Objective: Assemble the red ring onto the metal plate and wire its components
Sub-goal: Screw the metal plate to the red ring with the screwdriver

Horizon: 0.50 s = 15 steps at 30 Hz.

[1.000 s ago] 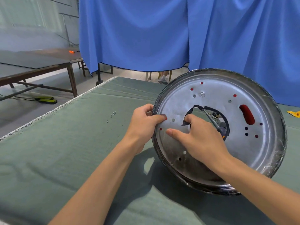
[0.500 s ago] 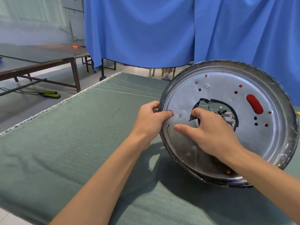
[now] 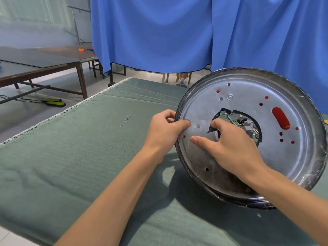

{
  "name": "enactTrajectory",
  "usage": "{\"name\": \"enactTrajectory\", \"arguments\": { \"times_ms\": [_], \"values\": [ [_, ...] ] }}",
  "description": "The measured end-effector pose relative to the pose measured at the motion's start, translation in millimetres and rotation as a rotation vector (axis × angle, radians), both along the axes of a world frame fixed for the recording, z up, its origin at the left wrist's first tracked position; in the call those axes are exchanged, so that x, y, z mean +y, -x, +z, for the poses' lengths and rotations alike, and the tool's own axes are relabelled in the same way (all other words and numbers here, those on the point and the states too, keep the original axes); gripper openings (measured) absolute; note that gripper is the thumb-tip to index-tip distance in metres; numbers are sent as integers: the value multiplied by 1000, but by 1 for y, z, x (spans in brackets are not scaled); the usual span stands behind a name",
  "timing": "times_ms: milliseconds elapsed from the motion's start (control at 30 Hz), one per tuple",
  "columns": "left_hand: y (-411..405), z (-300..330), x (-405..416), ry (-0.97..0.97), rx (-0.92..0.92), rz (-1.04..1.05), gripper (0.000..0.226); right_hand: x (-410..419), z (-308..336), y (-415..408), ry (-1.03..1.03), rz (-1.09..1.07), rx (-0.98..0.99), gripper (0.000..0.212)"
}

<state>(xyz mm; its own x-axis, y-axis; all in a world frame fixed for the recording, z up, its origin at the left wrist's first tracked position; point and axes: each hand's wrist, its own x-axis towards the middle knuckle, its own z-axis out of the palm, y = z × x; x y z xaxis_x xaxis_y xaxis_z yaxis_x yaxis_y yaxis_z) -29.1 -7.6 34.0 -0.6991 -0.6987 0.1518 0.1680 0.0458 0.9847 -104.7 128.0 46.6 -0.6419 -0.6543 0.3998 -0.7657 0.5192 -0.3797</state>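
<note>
Gripping the tilted metal plate (image 3: 230, 96) with both hands, left hand (image 3: 165, 132) at its 9 o'clock rim and right hand (image 3: 229, 148) hooked into the centre hole, you have red (image 3: 281, 118) showing through its slots, wiring unconfirmed, screws (image 3: 125, 119) still loose on the tabletop (image 3: 71, 157).

A green cloth (image 3: 53, 166) fills the lower frame. Blue curtains (image 3: 177, 32) hang across the top. At upper left stands a wooden table (image 3: 44, 68), 2 yellow-black bars (image 3: 55, 102) below it.

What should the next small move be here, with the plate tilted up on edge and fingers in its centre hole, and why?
Probably lay the metal plate flat on the green cloth. The left hand pinches its rim and the right hand hooks the centre hole, so neither is free to pick up the small screws lying apart on the cloth.
</note>
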Motion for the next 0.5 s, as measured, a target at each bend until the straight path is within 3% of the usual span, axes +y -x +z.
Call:
{"name": "enactTrajectory", "arguments": {
  "times_ms": [233, 400, 500],
  "values": [
    [3, -4, 1, 10, -5, -2, 20, 2, 0, -1, 22, -13, 8, 55],
    [2, -3, 4, -3, -8, -18, 44, 4, 0, -2, 46, -14, 52, 55],
    [2, -3, 5, 4, -23, -30, 40, 6, 1, -3, 40, -21, 63, 56]
  ]
}}
